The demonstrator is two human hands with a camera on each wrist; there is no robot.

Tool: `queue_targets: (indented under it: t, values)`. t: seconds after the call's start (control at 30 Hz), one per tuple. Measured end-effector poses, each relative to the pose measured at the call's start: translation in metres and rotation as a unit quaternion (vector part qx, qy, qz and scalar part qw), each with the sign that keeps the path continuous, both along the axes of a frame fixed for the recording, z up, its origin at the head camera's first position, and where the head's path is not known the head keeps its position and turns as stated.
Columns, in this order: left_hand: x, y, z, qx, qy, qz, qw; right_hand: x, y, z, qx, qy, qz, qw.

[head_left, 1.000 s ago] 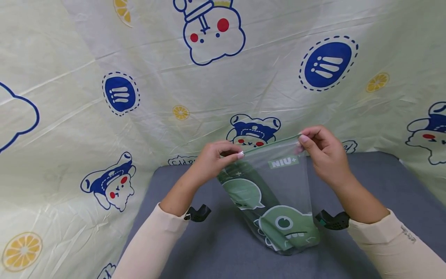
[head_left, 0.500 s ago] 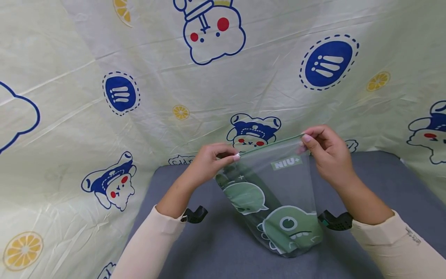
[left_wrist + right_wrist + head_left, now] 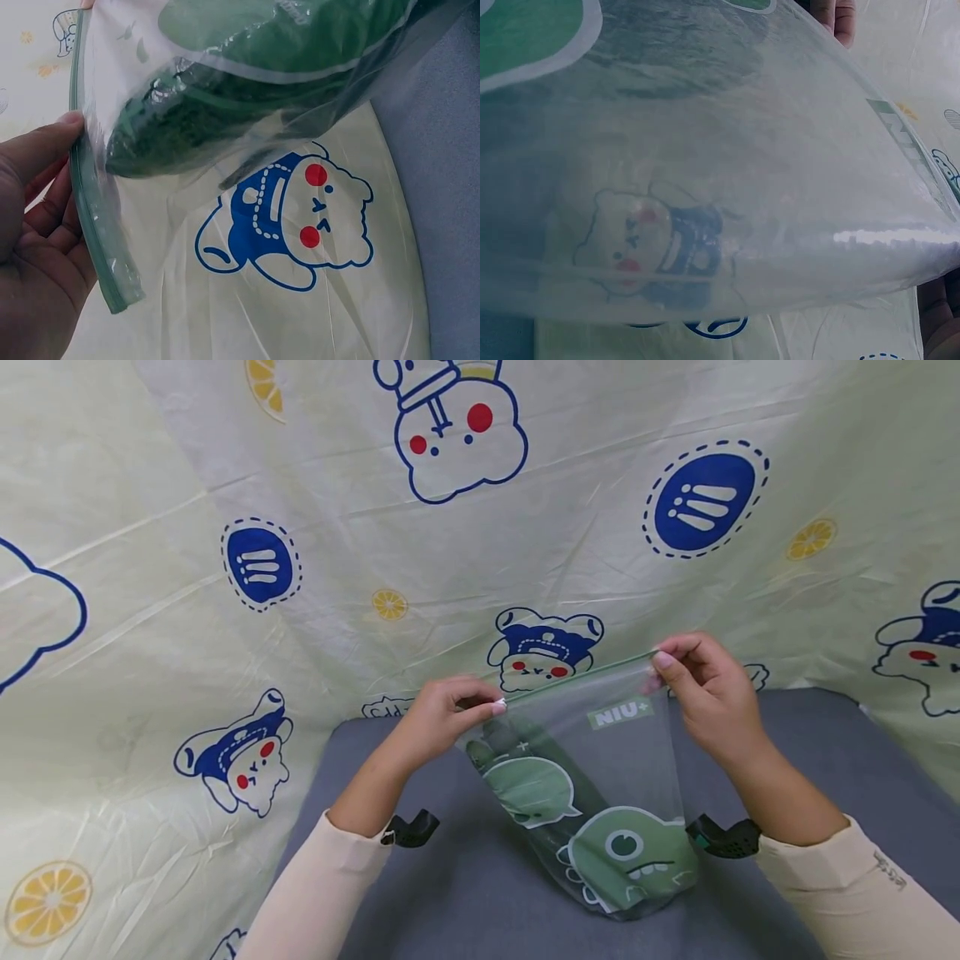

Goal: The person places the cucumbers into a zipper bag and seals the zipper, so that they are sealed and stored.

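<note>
A clear zip bag point(image 3: 637, 760) with a green zip strip point(image 3: 581, 675) hangs tilted between both hands. Its front bears a one-eyed green monster and the letters NIU+. My left hand point(image 3: 438, 718) pinches the strip near its left end between thumb and fingers, beside a small white spot too small to make out. At the upper right corner, my right hand point(image 3: 708, 693) pinches the bag's edge. Inside lies a dark green, leafy-looking item point(image 3: 172, 120), blurred by the plastic. The left wrist view shows the strip's free end point(image 3: 112, 292) reaching past my left hand.
A grey cloth-covered surface point(image 3: 450, 902) lies beneath the bag. Behind and to the left hangs a pale sheet point(image 3: 330, 527) printed with cartoon bears and orange slices. Each wrist carries a black camera mount point(image 3: 411, 829).
My left hand has slid left and slightly down along the zip strip. The bag has shifted a little to the right at its bottom. My right hand keeps its pinch, nearly still.
</note>
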State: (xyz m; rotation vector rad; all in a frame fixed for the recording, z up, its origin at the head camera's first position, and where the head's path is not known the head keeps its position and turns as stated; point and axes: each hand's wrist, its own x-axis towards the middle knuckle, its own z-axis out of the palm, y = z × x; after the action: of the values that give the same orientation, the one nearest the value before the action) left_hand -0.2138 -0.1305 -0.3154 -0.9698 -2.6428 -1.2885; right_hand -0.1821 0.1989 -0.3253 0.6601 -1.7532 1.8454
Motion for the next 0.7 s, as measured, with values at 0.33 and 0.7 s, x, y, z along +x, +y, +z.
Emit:
queue_targets:
  t: [0.33, 0.7]
  values:
    - [0.005, -0.007, -0.001, -0.007, -0.022, 0.01, 0.9997, 0.001, 0.004, -0.002, 0.013, -0.004, -0.026, 0.9996]
    - [0.008, -0.016, -0.003, -0.012, -0.038, 0.031, 0.9987, 0.0, 0.011, -0.005, -0.007, -0.012, -0.023, 0.9996]
